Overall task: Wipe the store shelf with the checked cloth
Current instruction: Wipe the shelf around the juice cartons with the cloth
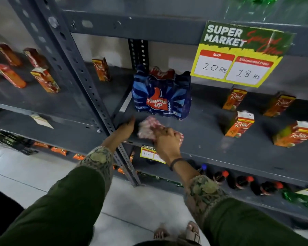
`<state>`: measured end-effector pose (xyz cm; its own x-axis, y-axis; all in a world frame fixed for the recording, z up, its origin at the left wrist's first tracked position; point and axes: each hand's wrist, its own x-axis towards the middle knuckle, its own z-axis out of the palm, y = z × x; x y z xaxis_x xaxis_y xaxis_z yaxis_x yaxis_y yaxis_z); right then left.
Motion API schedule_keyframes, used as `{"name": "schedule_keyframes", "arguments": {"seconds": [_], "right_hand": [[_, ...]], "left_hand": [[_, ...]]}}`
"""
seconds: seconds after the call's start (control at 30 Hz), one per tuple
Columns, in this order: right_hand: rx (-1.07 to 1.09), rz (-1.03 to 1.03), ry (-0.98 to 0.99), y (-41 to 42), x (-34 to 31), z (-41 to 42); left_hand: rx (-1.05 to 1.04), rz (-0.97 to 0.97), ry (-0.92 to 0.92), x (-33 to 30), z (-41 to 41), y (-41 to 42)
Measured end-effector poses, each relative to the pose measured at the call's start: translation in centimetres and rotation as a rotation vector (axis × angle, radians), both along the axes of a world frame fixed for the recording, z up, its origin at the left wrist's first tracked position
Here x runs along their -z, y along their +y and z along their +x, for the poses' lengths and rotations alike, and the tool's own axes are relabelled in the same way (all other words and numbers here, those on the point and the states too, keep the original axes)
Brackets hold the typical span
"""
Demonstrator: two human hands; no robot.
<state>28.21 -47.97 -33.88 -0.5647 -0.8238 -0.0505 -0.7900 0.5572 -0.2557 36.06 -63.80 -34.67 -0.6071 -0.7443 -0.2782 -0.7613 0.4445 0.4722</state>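
Observation:
The grey metal store shelf (203, 125) runs across the middle of the view. A red-and-white checked cloth (147, 127) lies bunched on its front left part, blurred. My right hand (167, 139) presses down on the cloth and grips it. My left hand (126, 128) rests flat on the shelf's left front corner, beside the upright post, fingers together and holding nothing. A blue Thums Up bottle pack (161, 93) stands just behind the cloth.
Orange Real juice cartons (239, 124) stand scattered on the shelf to the right and on the neighbouring shelf (44, 79) at left. A yellow price sign (238, 54) hangs from the shelf above. Dark bottles (242, 181) fill the lower shelf. A slotted post (89, 89) divides the bays.

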Motion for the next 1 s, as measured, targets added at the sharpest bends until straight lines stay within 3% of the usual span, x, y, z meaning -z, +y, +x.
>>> {"name": "schedule_keyframes", "arguments": {"seconds": [0.1, 0.23, 0.3, 0.37, 0.5, 0.57, 0.7, 0.8, 0.87, 1.0], "right_hand": [[-0.149, -0.005, 0.05, 0.9, 0.5, 2.0], [0.282, -0.038, 0.072, 7.0, 1.1, -1.9], [0.469, -0.066, 0.001, 7.8, 0.6, -3.8], [0.395, -0.042, -0.018, 6.1, -0.1, -3.7], [-0.04, -0.025, -0.058, 2.2, -0.1, 1.4], [-0.092, -0.028, -0.052, 2.8, 0.5, 2.9], [0.352, -0.03, 0.031, 8.5, 1.2, -0.5], [0.62, -0.111, -0.034, 10.4, 0.8, -4.4], [0.537, -0.036, -0.044, 8.2, 0.1, -4.6], [0.081, -0.017, -0.045, 3.6, -0.2, 0.2]], "left_hand": [[-0.084, 0.118, -0.049, -0.7, -0.5, 0.1], [-0.3, 0.279, 0.02, -0.7, -0.8, 0.5], [-0.284, 0.3, 0.013, -0.7, -0.7, 0.7], [-0.263, 0.293, -0.002, -1.0, -0.5, 1.0], [-0.245, 0.243, 0.005, -1.7, -0.3, 1.8], [-0.217, 0.225, -0.003, -1.7, -0.2, 1.8], [-0.163, 0.199, 0.011, -1.2, 0.3, 1.8], [-0.018, 0.092, 0.017, -0.7, 0.4, 1.8], [0.115, 0.009, -0.084, -0.2, 0.4, 2.0], [0.181, -0.145, -0.184, 0.9, 0.6, 2.4]]}}
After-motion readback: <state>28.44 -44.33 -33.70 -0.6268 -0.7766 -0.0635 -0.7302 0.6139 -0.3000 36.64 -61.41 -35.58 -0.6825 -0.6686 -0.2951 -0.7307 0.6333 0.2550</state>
